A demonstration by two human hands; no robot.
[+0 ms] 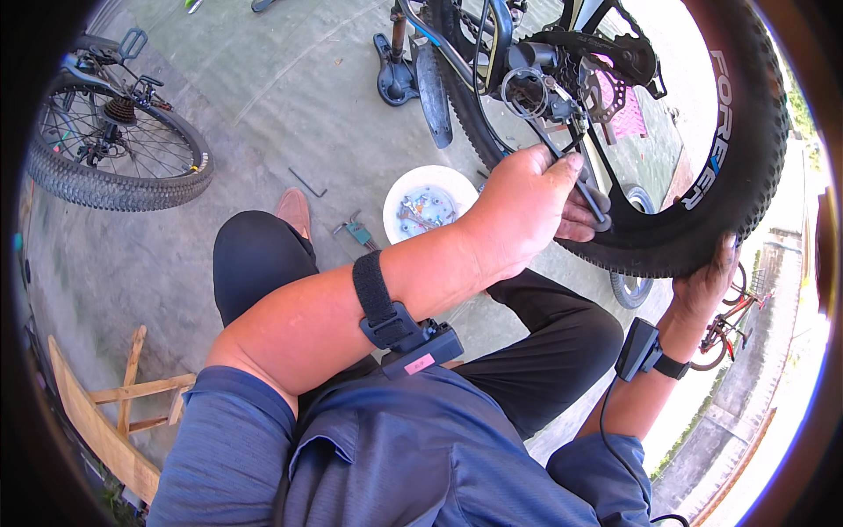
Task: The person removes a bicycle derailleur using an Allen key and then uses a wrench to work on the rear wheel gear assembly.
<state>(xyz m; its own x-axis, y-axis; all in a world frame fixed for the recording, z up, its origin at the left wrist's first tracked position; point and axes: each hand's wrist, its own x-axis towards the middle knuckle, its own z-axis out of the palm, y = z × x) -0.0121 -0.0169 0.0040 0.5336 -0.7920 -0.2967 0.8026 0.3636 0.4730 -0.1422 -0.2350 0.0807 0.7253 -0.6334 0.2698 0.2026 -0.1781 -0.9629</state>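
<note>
A slim grey metal hand tool (590,204) with a rounded end lies in my left hand (537,198), its fingers wrapped round the shaft. The tool's other end points up to the brake caliper (562,107) and a looped cable (516,98) near the wheel's hub; its tip is hard to make out. My right hand (702,285) grips the fat black tyre (762,132) at its near right edge, with some fingers hidden behind it. The bicycle stands upside down, its saddle (395,81) on the floor. A brake disc (606,92) shows beside the spokes.
A white bowl (392,204) of small metal parts and wrenches stands before my knees. Beside it lie a folding hex key set (355,232) and a loose hex key (309,184). Another bicycle wheel (123,189) is at left, a wooden frame (105,413) at lower left.
</note>
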